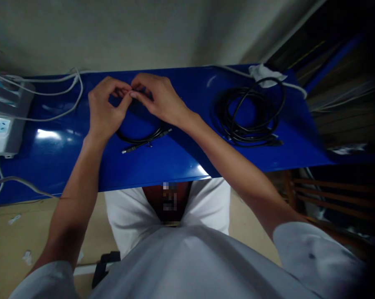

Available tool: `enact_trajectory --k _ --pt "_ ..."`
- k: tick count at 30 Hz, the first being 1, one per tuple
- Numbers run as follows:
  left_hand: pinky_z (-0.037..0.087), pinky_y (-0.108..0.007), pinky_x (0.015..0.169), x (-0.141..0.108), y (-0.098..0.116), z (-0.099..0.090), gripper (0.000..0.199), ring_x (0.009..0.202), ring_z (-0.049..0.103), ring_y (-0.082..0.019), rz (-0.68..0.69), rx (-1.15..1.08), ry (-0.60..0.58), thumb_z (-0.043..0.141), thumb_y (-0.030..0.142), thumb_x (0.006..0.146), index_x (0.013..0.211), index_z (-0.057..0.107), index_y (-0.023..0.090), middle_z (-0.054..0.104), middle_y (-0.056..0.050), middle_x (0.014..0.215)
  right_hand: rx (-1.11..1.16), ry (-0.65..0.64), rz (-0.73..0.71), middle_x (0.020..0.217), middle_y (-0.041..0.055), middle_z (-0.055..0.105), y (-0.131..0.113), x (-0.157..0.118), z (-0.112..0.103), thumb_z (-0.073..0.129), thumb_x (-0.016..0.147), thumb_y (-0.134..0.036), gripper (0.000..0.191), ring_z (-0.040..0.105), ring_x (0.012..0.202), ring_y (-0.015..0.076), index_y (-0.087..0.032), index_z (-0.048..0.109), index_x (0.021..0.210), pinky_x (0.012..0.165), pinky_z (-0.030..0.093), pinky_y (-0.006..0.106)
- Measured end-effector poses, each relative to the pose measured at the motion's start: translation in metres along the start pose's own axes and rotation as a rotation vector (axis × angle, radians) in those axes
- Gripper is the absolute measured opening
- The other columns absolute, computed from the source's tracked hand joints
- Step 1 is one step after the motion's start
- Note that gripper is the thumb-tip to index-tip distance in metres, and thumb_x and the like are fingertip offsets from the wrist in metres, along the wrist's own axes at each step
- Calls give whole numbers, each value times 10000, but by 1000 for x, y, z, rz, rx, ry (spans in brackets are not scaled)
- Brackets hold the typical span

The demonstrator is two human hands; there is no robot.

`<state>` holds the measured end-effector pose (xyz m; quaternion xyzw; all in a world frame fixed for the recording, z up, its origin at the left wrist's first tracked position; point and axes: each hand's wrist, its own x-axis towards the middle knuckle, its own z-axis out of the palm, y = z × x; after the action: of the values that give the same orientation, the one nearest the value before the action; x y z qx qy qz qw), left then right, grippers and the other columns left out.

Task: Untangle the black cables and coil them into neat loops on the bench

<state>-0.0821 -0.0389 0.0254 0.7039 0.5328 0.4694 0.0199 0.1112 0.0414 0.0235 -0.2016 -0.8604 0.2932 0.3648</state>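
Observation:
My left hand and my right hand meet at the fingertips over the blue table. Both are closed in a pinch on a small dark piece at the far side of a coiled black USB cable. Whether that piece is the cable itself or a tie around it, I cannot tell. Fingers hide the far part of the loop. A metal USB plug points left at the coil's near side, and its other plug points right. A thin dark tie sticks out from the near side.
A larger coil of black cable lies to the right, near crumpled white material. On the left stand a grey-white socket box and loose white cords. The blue table ends at a wall behind and my lap in front.

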Motion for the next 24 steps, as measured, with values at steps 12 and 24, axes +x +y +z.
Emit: enact_trajectory --k 12,24 --pt "590 -469 1029 -2 -18 -2 183 1056 729 -240 -52 16 -64 854 396 1016 1123 747 292 762 -23 1076 -75 3 11 1141 78 767 24 1 6 448 1146 -562 372 674 1086 261 -286 679 1050 1027 564 439" --pt "541 -581 1106 -13 -57 1 303 1020 718 -277 -86 132 -218 888 475 918 1129 780 287 772 -60 1095 -185 -162 23 1240 115 775 21 -14 4 407 1111 -461 333 663 1134 330 -292 693 1095 1044 512 543"
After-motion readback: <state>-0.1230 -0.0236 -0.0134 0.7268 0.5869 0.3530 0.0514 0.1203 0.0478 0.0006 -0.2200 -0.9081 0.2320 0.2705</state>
